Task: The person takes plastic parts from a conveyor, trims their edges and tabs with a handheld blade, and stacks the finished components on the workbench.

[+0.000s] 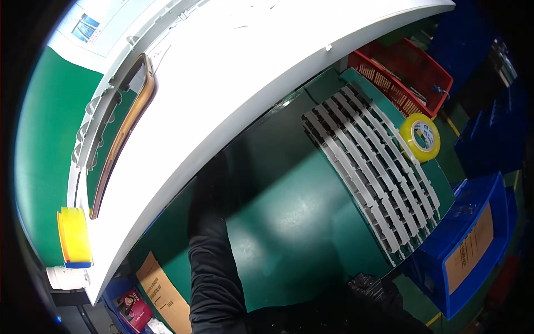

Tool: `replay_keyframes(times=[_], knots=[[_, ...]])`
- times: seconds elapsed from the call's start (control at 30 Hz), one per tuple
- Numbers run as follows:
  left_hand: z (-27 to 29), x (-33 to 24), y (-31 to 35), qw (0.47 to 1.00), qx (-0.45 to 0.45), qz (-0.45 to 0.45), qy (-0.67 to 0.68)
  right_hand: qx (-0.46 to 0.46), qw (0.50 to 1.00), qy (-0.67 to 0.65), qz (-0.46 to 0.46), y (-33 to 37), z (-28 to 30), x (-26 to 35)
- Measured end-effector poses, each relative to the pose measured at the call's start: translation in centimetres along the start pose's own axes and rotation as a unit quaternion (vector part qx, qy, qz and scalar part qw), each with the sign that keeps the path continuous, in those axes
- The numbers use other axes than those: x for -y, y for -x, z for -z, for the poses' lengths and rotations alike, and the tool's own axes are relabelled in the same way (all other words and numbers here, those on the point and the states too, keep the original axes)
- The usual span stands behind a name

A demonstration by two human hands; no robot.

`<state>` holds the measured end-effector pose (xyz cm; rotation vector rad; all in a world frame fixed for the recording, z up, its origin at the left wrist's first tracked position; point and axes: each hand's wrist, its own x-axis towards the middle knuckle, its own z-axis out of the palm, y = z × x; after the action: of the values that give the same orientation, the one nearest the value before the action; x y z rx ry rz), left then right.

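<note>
Neither grip shows from where I stand, so I cannot tell whether either is spread or pinching; the creased black left sleeve runs into shadow by the long, curved, glossy white panel, which arches across the far left of the green surface. Good handling, I'd judge, means supporting the panel evenly, its edge clear of the grey slatted strips.
</note>
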<state>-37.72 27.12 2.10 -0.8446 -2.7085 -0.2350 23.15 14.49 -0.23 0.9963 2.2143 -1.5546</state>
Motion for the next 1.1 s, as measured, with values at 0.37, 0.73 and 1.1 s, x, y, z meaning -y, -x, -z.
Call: replay_keyframes(times=[0.37, 0.73, 1.1], knots=[[-0.1, -3.4, 1.1, 0.974, 0.13, -0.13, 0.133, -0.139, 0.967, 0.146, 0.153, -1.2, -2.3, -2.2], [17.2, 5.4, 35.3, 0.911, 0.321, -0.212, 0.152, -0.035, 0.989, -0.136, -0.042, -1.3, -0.2, 1.6], [19.5, 6.2, 46.7, 0.924, 0.171, 0.165, 0.298, -0.001, 0.884, -0.467, -0.024, -0.1, -1.9, 7.9]])
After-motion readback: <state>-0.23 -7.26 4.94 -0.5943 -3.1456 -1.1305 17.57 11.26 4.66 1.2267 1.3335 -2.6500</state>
